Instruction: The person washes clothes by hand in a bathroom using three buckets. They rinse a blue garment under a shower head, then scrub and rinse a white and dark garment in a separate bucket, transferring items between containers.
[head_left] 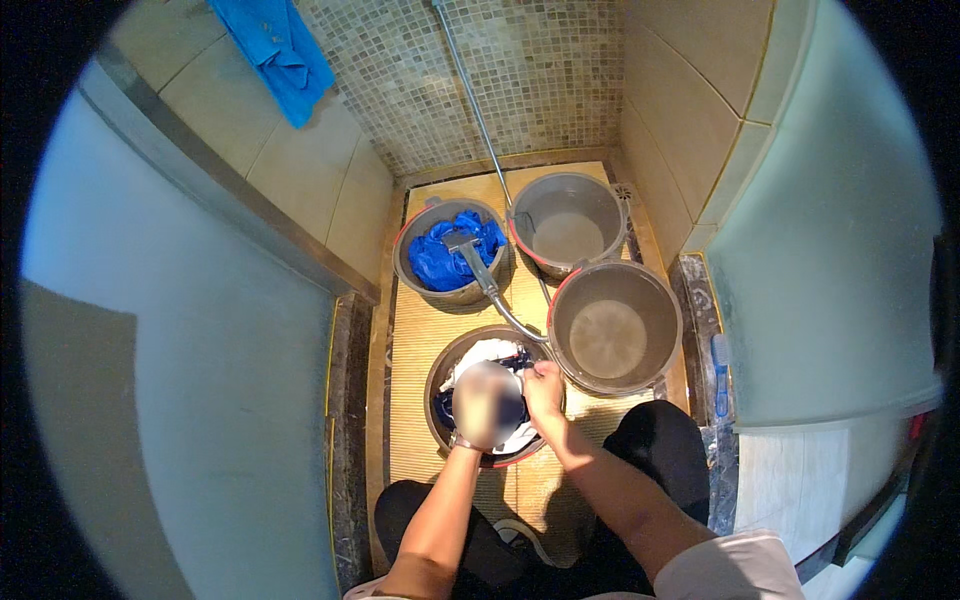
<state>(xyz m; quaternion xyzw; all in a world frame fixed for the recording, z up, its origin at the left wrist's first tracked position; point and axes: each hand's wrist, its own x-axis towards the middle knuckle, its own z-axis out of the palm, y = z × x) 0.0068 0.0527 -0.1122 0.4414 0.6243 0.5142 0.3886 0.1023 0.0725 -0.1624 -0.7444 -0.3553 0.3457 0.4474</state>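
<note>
A round grey bucket [436,378] stands before me with white and dark navy clothes [517,437] bunched in it. My left hand [487,405] is over the clothes, but a blur covers its fingers, so their pose is hidden. At the bucket's right side my right hand [543,393] is closed, its fingers curled on the edge of the dark clothing. A wristband shows on my left wrist.
Bright blue cloth fills another bucket [402,262] at the back left, with a shower head [463,243] lying across it. Two grey buckets [672,330] [568,182] at the right hold cloudy water. A blue brush [720,375] rests on the right ledge. A blue towel [275,55] hangs upper left.
</note>
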